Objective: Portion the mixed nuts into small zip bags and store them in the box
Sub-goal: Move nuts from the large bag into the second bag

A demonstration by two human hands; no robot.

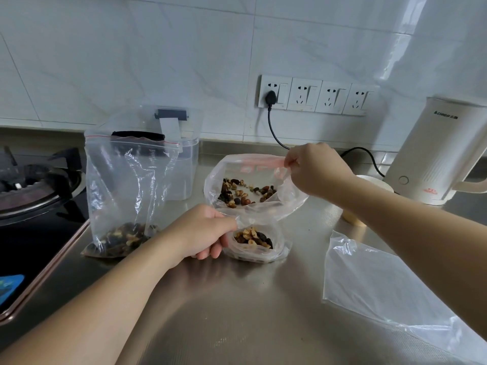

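A big clear bag of mixed nuts (247,180) is tipped on the steel counter, mouth toward me. My right hand (313,171) pinches its pink upper rim and lifts it. Below it sits a small zip bag (259,245) with a portion of nuts inside, its mouth held open by my left hand (203,230). Another zip bag (126,191) stands upright at the left with nuts at its bottom. Behind it is the clear plastic box (185,169) with a black-latched lid.
An empty clear bag (376,283) lies flat at the right. A white electric kettle (442,154) stands at the far right, its black cord running to the wall sockets (313,95). A gas stove (34,185) fills the left. A pale cup (355,219) is behind my right forearm.
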